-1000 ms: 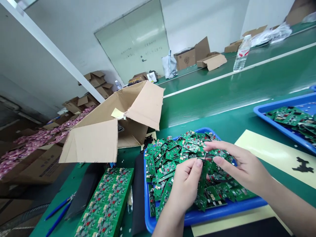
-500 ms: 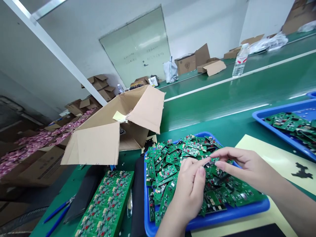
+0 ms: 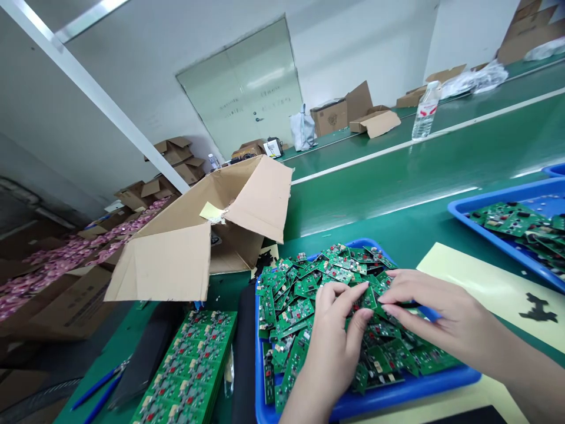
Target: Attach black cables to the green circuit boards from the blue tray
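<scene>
My left hand (image 3: 338, 330) is over the blue tray (image 3: 459, 377) with thumb and forefinger bent around the edge of a small green circuit board (image 3: 367, 299). To its right, my right hand (image 3: 435, 309) pinches a thin black piece (image 3: 409, 304), mostly hidden by the fingers. Its fingertips are close to the board's right side. Beneath both hands, many loose green circuit boards (image 3: 298, 312) with red and pale parts fill the tray in a heap.
Left of the tray lies a stack of uncut circuit board panels (image 3: 189, 365), with blue-handled pliers (image 3: 99, 388) beyond. An open cardboard box (image 3: 168, 259) stands behind. At right are a yellow sheet with a black cutout (image 3: 538, 309), another blue tray (image 3: 489, 232) and a water bottle (image 3: 426, 112).
My hands have moved apart from near touching at the fingertips. The left thumb and forefinger are wider apart around the board, and the right hand has shifted slightly right with the black piece.
</scene>
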The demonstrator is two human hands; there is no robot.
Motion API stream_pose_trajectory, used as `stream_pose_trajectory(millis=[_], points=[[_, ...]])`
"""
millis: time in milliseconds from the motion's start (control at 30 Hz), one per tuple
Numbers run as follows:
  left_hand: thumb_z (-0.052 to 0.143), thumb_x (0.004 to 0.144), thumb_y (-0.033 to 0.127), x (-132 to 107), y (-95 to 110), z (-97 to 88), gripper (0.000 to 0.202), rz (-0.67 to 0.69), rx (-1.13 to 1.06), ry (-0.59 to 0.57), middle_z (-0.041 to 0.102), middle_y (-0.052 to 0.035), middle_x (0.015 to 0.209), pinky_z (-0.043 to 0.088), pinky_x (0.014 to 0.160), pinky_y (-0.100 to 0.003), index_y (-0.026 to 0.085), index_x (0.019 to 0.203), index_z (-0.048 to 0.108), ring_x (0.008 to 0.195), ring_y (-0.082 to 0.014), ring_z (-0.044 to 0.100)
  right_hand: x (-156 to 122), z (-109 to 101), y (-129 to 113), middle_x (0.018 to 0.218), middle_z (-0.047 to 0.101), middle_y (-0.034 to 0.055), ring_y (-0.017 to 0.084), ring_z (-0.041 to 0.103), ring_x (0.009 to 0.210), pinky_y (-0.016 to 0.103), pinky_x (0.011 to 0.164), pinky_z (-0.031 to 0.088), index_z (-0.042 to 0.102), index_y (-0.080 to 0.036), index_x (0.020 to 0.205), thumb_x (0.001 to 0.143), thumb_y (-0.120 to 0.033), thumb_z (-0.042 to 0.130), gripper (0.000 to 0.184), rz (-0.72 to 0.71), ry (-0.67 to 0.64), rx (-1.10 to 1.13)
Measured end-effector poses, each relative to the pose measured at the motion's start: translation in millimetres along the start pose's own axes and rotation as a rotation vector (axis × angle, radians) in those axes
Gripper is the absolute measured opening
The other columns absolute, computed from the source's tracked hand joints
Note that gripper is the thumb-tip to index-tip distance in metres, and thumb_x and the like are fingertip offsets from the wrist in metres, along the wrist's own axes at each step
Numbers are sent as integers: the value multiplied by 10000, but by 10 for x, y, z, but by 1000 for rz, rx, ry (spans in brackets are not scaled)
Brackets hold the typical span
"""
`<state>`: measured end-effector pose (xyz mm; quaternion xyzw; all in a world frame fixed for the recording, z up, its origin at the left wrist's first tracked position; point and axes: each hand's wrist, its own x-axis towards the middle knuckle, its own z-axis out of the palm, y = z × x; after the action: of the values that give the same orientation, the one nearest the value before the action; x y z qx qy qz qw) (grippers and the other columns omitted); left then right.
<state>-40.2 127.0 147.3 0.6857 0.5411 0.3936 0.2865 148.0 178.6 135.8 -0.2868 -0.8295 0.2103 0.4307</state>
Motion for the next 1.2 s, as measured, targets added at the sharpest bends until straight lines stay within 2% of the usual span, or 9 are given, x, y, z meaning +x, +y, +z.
stream_pose_trajectory(millis=[200, 300, 367, 467, 600, 700, 833, 1033, 1200], points=[[567, 931, 268, 4, -54, 8, 290, 81, 11, 124, 601, -99, 1014, 519, 863, -410, 222, 1203, 655, 950, -240, 584, -27, 44, 12, 924, 735, 45, 223, 697, 970, 327, 825, 598, 683, -274, 1031, 907, -200, 581, 177, -93, 22, 20], [596, 918, 281, 9, -56, -10, 280, 153, 28, 225, 623, -90, 998, 543, 819, -377, 220, 1184, 658, 908, -220, 608, -45, -14, 34, 1007, 738, 34, 241, 668, 1074, 386, 952, 557, 661, -305, 1133, 892, -313, 628, 243, -91, -7, 62], [630, 900, 294, 16, -42, -20, 280, 246, 58, 300, 637, -81, 981, 557, 781, -343, 225, 1169, 662, 878, -203, 627, -48, -66, 39, 1010, 743, 23, 243, 677, 1059, 434, 1019, 510, 656, -316, 1122, 889, -380, 629, 243, -77, 63, 123], [638, 897, 312, 28, -12, -24, 291, 418, 144, 385, 667, -77, 961, 568, 758, -325, 232, 1176, 650, 861, -194, 650, -42, -100, 11, 974, 750, 42, 250, 688, 1039, 427, 965, 544, 694, -299, 1023, 932, -405, 554, 198, 89, 134, 240], [635, 901, 259, 33, 1, -17, 272, 539, 262, 438, 703, -83, 955, 586, 739, -315, 229, 1172, 640, 845, -192, 682, -35, -7, -91, 913, 742, 91, 245, 717, 888, 338, 728, 614, 710, -228, 1047, 902, -488, 571, 329, 372, -107, 450], [655, 886, 239, 27, 2, -20, 253, 554, 302, 478, 719, -95, 968, 602, 729, -300, 216, 1138, 664, 843, -197, 705, -31, 86, -158, 772, 718, 59, 189, 705, 715, 303, 669, 597, 678, -199, 1077, 882, -501, 604, 366, 461, -168, 636], [682, 867, 270, 19, 40, -31, 249, 537, 227, 482, 735, -79, 925, 610, 696, -286, 218, 1110, 674, 798, -190, 717, -10, 121, -202, 632, 673, 29, 171, 671, 614, 300, 618, 573, 653, -180, 1051, 853, -550, 628, 420, 550, -153, 830], [742, 815, 294, 13, 64, -22, 222, 460, 65, 429, 738, -58, 841, 595, 667, -266, 194, 1008, 694, 741, -169, 701, 57, 89, -288, 589, 625, -1, 131, 605, 549, 267, 589, 520, 652, -176, 905, 789, -563, 696, 406, 712, -180, 977], [735, 822, 297, 5, 53, -22, 228, 436, 9, 347, 755, -62, 870, 589, 678, -283, 208, 1028, 693, 754, -177, 707, 47, 109, -303, 616, 611, -2, 109, 576, 530, 219, 517, 501, 649, -184, 852, 799, -532, 691, 355, 680, -118, 881]])
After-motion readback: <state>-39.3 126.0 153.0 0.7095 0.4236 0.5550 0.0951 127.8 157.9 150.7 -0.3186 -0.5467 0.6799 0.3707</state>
